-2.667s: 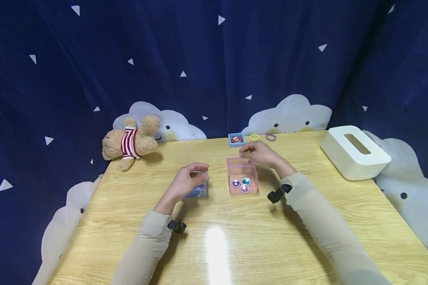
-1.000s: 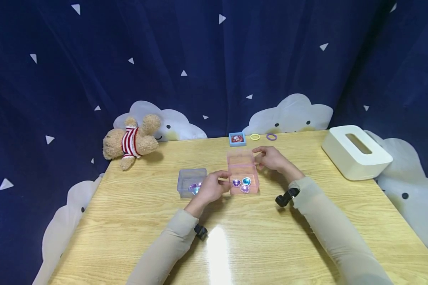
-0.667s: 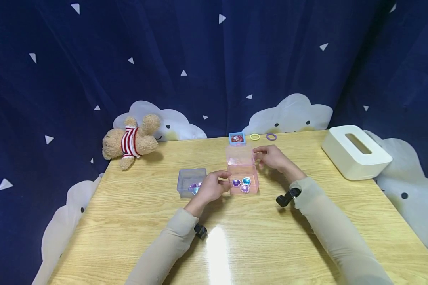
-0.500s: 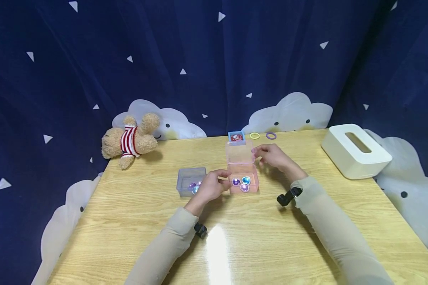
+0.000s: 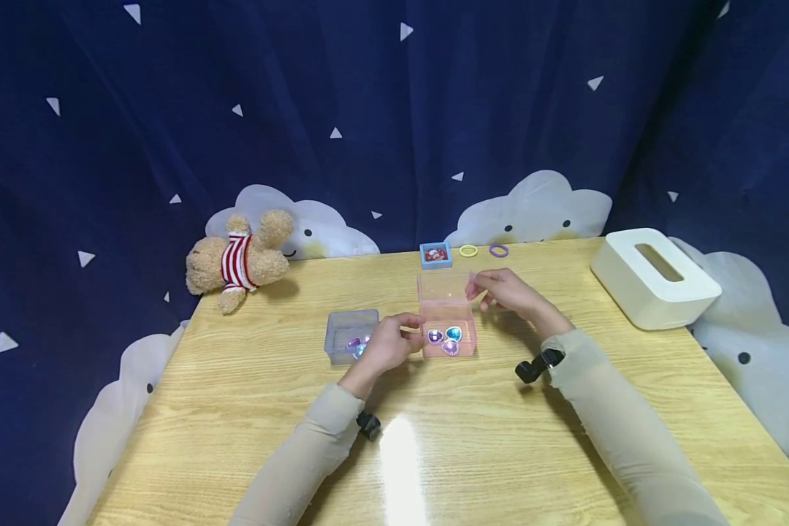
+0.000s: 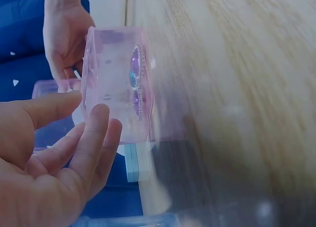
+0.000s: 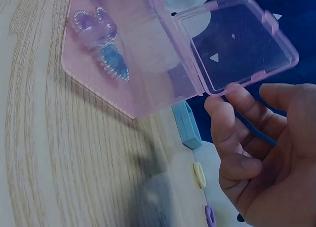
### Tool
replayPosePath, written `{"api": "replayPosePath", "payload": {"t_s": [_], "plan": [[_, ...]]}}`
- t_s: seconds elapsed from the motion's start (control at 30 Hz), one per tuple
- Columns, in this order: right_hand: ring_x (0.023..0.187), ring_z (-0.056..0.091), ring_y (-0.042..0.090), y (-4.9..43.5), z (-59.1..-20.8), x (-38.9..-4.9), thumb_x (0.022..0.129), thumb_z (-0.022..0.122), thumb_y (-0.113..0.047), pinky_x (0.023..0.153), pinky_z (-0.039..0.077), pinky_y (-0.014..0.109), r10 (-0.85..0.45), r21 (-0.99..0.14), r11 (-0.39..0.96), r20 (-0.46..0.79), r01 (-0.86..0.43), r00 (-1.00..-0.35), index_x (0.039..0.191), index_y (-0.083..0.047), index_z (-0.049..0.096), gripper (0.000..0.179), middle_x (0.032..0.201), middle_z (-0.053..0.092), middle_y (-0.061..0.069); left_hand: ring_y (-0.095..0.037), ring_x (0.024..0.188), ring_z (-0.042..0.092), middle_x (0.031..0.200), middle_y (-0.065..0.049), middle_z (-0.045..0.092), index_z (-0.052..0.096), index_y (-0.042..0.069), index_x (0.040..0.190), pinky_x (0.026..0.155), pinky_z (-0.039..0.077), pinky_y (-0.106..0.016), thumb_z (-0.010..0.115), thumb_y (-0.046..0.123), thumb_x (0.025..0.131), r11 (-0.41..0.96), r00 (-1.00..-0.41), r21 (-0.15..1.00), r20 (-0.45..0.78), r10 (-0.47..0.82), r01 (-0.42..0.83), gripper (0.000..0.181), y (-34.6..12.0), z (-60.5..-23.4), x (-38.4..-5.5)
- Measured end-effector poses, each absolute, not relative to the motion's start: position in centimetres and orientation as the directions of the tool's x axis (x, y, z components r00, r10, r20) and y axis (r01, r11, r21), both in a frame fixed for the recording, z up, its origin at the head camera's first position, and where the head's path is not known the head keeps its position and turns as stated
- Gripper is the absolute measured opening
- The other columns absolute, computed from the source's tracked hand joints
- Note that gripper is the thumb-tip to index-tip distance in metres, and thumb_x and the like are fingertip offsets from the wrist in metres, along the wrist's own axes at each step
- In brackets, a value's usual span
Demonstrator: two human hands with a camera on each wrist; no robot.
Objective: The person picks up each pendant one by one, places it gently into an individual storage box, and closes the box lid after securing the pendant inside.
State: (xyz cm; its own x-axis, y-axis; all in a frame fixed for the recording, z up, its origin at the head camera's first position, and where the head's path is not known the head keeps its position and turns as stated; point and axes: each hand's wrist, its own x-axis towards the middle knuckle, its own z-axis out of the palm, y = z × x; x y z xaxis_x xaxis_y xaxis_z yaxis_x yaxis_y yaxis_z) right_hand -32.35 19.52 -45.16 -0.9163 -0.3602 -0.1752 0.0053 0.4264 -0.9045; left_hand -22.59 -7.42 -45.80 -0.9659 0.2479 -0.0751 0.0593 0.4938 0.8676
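A clear pink box (image 5: pixel 447 314) stands on the table, its hinged lid (image 5: pixel 443 287) tipped up and back. Inside lie three jewel-like pieces with beaded rims: a dark purple one (image 5: pixel 435 336), a teal one (image 5: pixel 454 333) and a light purple one (image 5: pixel 450 348). My right hand (image 5: pixel 508 292) touches the lid's right edge with its fingertips, bent fingers behind it; the thumb (image 7: pixel 279 93) stays off the lid. My left hand (image 5: pixel 389 345) is at the box's left side, fingers loosely bent and holding nothing. Whether it touches the box is unclear.
Left of the pink box stands a grey-blue box (image 5: pixel 353 318) with several jewel pieces, partly behind my left hand. Behind are a small blue square case (image 5: pixel 436 256), a yellow ring (image 5: pixel 468 250) and a purple ring (image 5: pixel 498 250). A teddy bear (image 5: pixel 237 259) and white tissue box (image 5: pixel 657 281) flank them.
My left hand has moved right, from the grey-blue box to the pink one. The pink lid swung back, then rose slightly forward again, with the right hand at its edge.
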Motion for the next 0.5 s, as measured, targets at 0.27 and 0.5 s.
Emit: {"api": "replayPosePath", "payload": {"t_s": [0.27, 0.5], "plan": [[0.081, 0.067, 0.029, 19.66, -44.91, -31.79, 0.102, 0.056, -0.03, 0.062, 0.05, 0.027, -0.388, -0.865, 0.5, -0.187, -0.035, -0.902, 0.113, -0.005, 0.068, 0.03, 0.111, 0.068, 0.013, -0.031, 0.107, 0.07, 0.13, -0.016, 0.065, 0.065, 0.005, 0.129, 0.08, 0.061, -0.032, 0.073, 0.007, 0.088, 0.494, -0.966, 0.868, -0.075, 0.245, 0.058, 0.042, -7.37, -45.72, -22.56], [0.086, 0.066, 0.034, 19.73, -45.02, -31.29, 0.098, 0.063, -0.024, 0.073, 0.056, 0.039, -0.423, -0.843, 0.53, -0.176, -0.086, -0.889, 0.115, -0.006, 0.069, 0.026, 0.101, 0.069, 0.006, -0.029, 0.106, 0.07, 0.13, -0.014, 0.065, 0.064, 0.005, 0.129, 0.081, 0.061, -0.031, 0.073, 0.007, 0.088, 0.493, -0.968, 0.869, -0.084, 0.235, 0.045, 0.042, -7.37, -46.0, -22.69]]}}
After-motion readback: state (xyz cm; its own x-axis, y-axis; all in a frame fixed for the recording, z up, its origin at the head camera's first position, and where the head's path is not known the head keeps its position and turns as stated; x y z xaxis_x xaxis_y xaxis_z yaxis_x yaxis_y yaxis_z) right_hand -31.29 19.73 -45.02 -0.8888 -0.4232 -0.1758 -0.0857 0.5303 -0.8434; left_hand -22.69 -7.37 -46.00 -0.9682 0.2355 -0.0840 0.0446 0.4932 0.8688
